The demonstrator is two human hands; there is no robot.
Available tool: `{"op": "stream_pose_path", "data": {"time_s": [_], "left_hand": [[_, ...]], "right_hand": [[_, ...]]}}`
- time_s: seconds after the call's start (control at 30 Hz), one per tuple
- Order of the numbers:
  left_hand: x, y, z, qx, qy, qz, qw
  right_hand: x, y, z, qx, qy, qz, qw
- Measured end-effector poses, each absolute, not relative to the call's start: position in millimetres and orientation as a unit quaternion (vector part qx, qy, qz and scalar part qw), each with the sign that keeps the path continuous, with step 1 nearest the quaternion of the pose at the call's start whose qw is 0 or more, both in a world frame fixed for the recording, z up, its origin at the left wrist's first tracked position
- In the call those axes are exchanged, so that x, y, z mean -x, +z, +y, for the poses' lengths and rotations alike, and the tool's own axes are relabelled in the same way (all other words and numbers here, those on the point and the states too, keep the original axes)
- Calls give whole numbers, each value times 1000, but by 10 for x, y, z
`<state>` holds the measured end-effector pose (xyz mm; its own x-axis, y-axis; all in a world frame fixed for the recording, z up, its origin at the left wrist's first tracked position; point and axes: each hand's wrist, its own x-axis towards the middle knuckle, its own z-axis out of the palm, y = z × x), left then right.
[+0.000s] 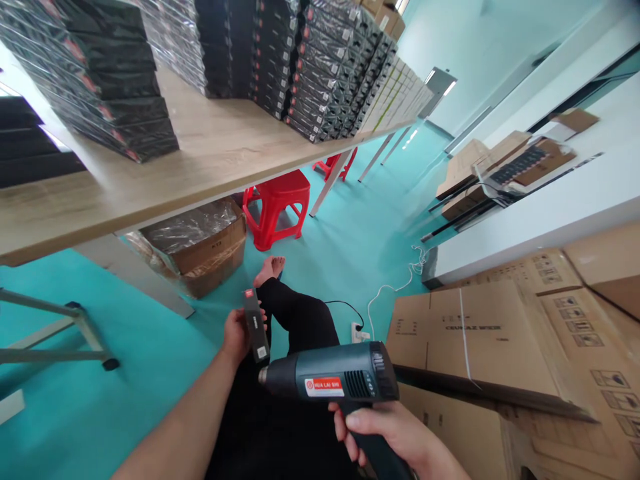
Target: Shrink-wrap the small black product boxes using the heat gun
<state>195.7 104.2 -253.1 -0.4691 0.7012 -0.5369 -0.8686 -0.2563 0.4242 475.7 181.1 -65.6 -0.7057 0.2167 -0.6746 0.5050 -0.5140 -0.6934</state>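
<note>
My left hand [238, 335] is wrapped round a slim black box [256, 327] with a red mark at its top end and a small white label at the bottom. In my right hand [383, 427] is a blue-green heat gun [333, 375], gripped by its black handle. The gun's metal nozzle points left, close to the lower end of the box. Whether the nozzle touches the box I cannot tell. Both hands are above my lap, over dark trousers [300, 327].
Stacks of wrapped black boxes [320, 73] stand on a wooden table [215, 150]. Beneath it are an open carton [210, 247] and a red stool [277, 203]. Large cartons [465, 327] fill the right side. A power strip [360, 333] with cords lies on the turquoise floor.
</note>
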Motion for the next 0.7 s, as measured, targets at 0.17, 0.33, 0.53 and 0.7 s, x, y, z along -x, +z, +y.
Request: {"op": "stream_pose_path", "data": {"time_s": [0.17,0.33,0.53,0.7], "left_hand": [[-2002,-2308,905,56,757,230,610],[-2052,-2218,938,69,705,246,662],[-1949,-2341,948,119,718,309,612],[-1933,-2396,950,122,713,318,613]], "right_hand": [[-4598,-719,2160,-397,-758,517,19],[-4107,-794,2344,-385,-756,523,-85],[-3955,-622,2221,-264,-757,589,98],[-4111,-537,2236,-250,-727,617,171]]}}
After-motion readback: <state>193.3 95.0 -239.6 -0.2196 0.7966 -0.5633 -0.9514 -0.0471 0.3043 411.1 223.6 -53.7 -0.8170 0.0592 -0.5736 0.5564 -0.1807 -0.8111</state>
